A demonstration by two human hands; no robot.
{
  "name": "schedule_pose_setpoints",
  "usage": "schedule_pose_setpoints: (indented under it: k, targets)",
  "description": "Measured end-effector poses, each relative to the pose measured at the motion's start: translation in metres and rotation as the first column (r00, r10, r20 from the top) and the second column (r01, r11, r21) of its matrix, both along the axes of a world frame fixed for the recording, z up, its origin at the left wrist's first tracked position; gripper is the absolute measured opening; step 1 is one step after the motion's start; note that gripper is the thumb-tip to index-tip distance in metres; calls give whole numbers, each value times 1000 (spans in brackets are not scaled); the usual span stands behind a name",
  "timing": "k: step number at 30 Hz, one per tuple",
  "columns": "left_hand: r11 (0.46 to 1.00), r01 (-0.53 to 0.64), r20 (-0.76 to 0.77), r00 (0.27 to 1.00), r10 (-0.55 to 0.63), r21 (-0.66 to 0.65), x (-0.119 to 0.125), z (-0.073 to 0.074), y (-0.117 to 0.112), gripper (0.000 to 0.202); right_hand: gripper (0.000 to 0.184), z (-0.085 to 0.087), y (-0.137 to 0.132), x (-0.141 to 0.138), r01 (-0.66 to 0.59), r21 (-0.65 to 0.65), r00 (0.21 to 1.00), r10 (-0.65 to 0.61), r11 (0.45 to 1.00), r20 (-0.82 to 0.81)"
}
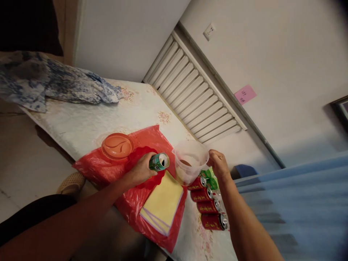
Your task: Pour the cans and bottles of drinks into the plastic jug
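Observation:
My left hand is wrapped round a green drink can, tilted with its open top toward a clear plastic tub. My right hand grips the tub's rim on its right side. A little brown liquid lies in the tub. The tub sits at the edge of a red plastic bag spread on the table.
An orange lid lies on the red bag, with a folded yellow cloth nearer me. A row of red cans and a green can lie right of the tub. Blue-patterned cloth covers the table's far end. A radiator lines the wall.

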State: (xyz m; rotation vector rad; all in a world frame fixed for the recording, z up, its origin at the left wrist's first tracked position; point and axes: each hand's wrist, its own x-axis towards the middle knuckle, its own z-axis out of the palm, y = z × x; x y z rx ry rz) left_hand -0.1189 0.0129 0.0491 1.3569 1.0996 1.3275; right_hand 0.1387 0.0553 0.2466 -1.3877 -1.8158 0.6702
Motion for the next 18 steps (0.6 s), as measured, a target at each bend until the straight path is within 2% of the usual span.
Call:
schedule_pose_setpoints:
  k: [3, 10, 18]
  targets:
    - [1000, 2, -5, 1000, -3, -15, -1, 1, -1, 62, 36, -4, 3, -3, 46, -3, 982, -46, 999, -181]
    - [999, 31, 36, 999, -30, -24, -4, 9, -8, 57, 35, -4, 22, -20, 82, -6, 903, -77, 997, -424]
    - [989, 145, 135, 981, -140, -31, -3, 8, -11, 59, 37, -18, 39, -48, 120, 43, 827, -76, 992, -557]
